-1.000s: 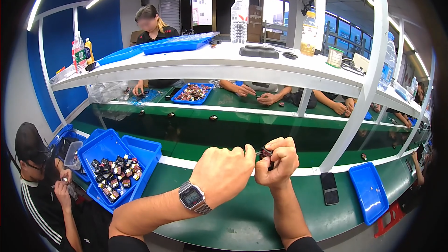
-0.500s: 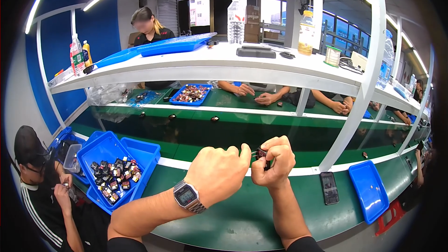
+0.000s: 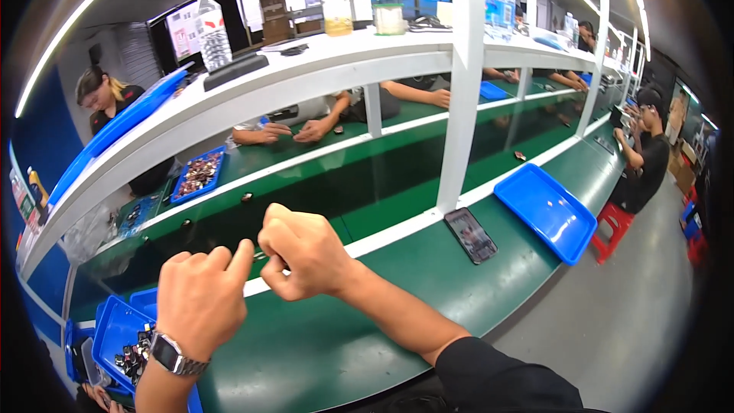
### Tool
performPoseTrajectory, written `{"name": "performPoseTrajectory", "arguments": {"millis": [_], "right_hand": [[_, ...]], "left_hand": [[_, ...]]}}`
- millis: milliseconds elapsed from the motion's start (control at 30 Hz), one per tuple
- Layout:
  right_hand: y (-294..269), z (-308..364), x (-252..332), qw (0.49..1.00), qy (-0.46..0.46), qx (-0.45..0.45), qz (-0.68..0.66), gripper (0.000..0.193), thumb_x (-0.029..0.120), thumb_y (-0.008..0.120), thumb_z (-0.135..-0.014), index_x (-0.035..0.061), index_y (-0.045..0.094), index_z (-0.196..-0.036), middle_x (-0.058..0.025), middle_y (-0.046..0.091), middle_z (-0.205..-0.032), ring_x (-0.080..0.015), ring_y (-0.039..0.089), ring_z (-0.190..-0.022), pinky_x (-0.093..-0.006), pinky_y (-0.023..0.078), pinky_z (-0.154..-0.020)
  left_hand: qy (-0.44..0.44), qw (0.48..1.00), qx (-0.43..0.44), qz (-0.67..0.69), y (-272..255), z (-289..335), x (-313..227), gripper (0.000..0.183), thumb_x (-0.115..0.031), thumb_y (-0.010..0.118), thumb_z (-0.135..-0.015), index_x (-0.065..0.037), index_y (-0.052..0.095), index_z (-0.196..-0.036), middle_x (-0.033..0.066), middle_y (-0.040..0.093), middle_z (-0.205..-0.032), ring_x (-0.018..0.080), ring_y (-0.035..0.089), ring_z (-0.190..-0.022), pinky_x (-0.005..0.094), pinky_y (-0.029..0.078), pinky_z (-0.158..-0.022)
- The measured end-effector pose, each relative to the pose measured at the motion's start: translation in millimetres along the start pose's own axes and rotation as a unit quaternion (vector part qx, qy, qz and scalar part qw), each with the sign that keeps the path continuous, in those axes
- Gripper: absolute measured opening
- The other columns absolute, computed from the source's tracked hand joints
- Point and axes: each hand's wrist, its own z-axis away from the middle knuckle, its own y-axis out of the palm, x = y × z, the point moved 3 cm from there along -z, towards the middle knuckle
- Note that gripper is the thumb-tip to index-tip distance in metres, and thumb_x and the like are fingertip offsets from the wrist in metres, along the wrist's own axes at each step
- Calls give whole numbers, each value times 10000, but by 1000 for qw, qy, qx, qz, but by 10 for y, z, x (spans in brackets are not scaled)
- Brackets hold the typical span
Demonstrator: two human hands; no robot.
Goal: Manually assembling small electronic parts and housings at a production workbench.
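Work seemingly midway at the desk [image 3: 321, 356]

One piece [image 3: 260, 257] is in hand, apparently unfinished; more parts [image 3: 135, 356] lie in a tray [image 3: 116, 317] well left of the phone [image 3: 470, 235], done or waiting I cannot tell. Also left of the phone, the right hand [image 3: 302, 252] curls tight, seemingly pinching the mostly hidden piece; the left hand [image 3: 200, 298] points its index finger there, grip unclear.
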Motion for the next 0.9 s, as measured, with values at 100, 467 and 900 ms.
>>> {"name": "performPoseTrajectory", "arguments": {"millis": [100,467,900], "right_hand": [[-102,25,-27,1000,8,-3,7,265,-51,563,-569,48,441,-783,-90,427,-705,-267,452,-535,-354,379,-439],[-110,108,-137,996,49,29,-62,281,-4,597,-560,62,508,-819,-120,434,-740,-328,486,-593,-419,432,-488],[-91,57,-93,996,31,32,-72,277,-59,504,-573,56,431,-814,-121,488,-687,-243,526,-560,-317,453,-489]], "left_hand": [[10,1000,5,4,25,-59,-50,411,-94,662,-727,-88,687,-1137,28,581,-696,212,622,-611,368,444,-587],[21,999,10,47,58,-72,-35,367,-101,653,-726,-102,674,-1092,47,619,-685,268,646,-590,381,504,-568],[16,999,27,24,65,-6,10,417,-130,671,-738,-75,678,-1151,28,646,-727,213,677,-617,353,512,-580]]}}
